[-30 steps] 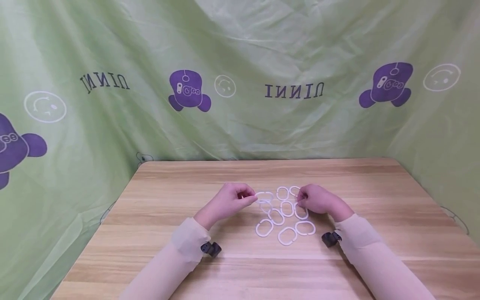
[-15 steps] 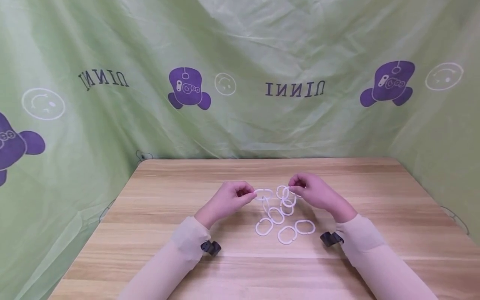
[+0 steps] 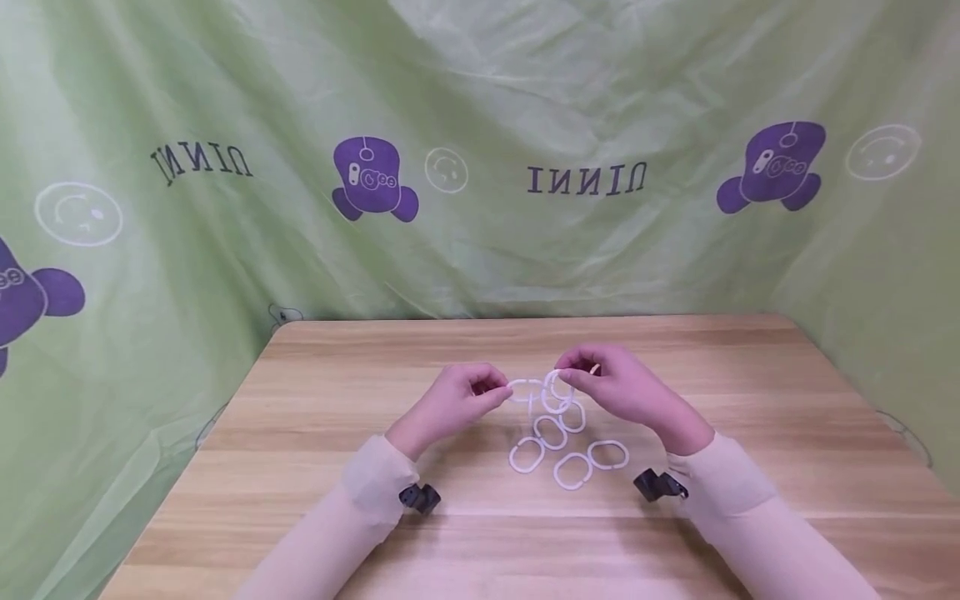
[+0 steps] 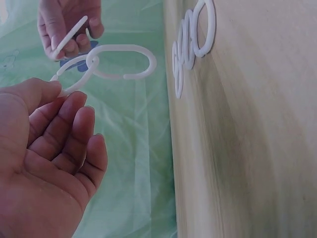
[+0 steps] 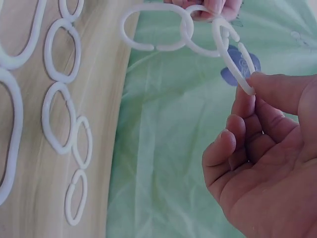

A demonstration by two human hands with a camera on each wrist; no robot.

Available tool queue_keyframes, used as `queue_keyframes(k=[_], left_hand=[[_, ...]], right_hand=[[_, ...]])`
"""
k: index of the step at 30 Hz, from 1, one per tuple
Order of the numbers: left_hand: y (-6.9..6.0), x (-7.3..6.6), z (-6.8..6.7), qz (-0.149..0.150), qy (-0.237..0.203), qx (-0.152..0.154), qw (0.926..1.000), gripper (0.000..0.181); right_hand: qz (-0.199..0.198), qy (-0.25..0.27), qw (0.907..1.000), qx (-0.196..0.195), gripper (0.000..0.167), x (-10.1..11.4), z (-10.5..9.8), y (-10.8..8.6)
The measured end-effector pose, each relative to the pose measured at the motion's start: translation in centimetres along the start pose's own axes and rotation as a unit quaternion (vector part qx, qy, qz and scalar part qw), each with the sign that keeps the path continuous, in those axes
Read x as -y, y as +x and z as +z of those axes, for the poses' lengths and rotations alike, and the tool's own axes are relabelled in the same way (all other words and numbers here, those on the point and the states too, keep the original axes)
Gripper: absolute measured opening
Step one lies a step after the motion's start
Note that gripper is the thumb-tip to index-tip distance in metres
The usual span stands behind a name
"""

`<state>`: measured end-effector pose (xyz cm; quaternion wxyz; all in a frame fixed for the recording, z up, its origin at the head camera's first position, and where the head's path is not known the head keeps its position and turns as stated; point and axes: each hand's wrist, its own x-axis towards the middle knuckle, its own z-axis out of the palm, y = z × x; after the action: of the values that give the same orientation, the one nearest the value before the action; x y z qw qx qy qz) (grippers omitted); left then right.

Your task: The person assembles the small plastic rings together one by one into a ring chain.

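My left hand [image 3: 459, 404] pinches a white oval plastic chain link [image 4: 81, 84] between thumb and index finger, above the table. From it hangs a second white link [image 4: 123, 48], hooked through the first. Close to its right, my right hand [image 3: 622, 385] pinches a single white link [image 5: 231, 62], tilted, with a small gap in its side facing the left hand's link. In the head view these links overlap, so whether they touch is hard to tell. Several loose white links [image 3: 556, 475] lie on the wooden table below and in front of the hands.
The wooden table [image 3: 300, 500] reaches back to a green curtain [image 3: 480, 250] with purple prints. Black wrist cameras [image 3: 420, 498] sit on both sleeves. A cable and socket [image 3: 285, 314] show at the table's back left corner.
My right hand has lifted a link off the table and carried it leftward, close to the left hand's links. The left hand has kept its place and still pinches its link.
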<state>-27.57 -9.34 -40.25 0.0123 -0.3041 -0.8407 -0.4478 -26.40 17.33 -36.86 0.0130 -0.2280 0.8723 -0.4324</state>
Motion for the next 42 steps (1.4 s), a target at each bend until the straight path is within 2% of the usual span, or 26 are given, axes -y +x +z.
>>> queue_keyframes(k=[6, 11, 20, 28, 32, 37, 42], left_hand=[[-0.1, -0.5, -0.2, 0.025, 0.013, 0.009, 0.9996, 0.006], [-0.3, -1.0, -0.4, 0.045, 0.039, 0.019, 0.9980, 0.005], [-0.4, -2.2, -0.5, 0.077, 0.089, 0.037, 0.9924, 0.005], [-0.5, -2.6, -0.4, 0.101, 0.103, 0.037, 0.9889, 0.005], [-0.6, -2.6, -0.4, 0.112, 0.106, 0.035, 0.9875, 0.005], [-0.7, -2.8, 0.0, 0.118, 0.106, 0.037, 0.9867, 0.004], [-0.7, -3.0, 0.1, 0.106, 0.101, 0.037, 0.9886, 0.003]], right_hand=[[-0.012, 0.004, 0.9999, 0.002, 0.010, 1.0, 0.7, 0.3], [-0.021, -0.011, 0.9996, -0.017, 0.006, 1.4, 1.3, 0.4], [-0.003, -0.021, 0.9984, -0.053, 0.010, 1.9, 2.0, 0.2], [-0.025, -0.067, 0.9915, -0.108, 0.008, 2.6, 2.7, -0.3], [-0.024, -0.078, 0.9875, -0.135, 0.008, 2.8, 3.3, -0.4], [-0.020, -0.062, 0.9872, -0.145, 0.007, 3.1, 3.8, -0.5], [-0.002, -0.013, 0.9903, -0.138, 0.008, 3.1, 4.1, -0.7]])
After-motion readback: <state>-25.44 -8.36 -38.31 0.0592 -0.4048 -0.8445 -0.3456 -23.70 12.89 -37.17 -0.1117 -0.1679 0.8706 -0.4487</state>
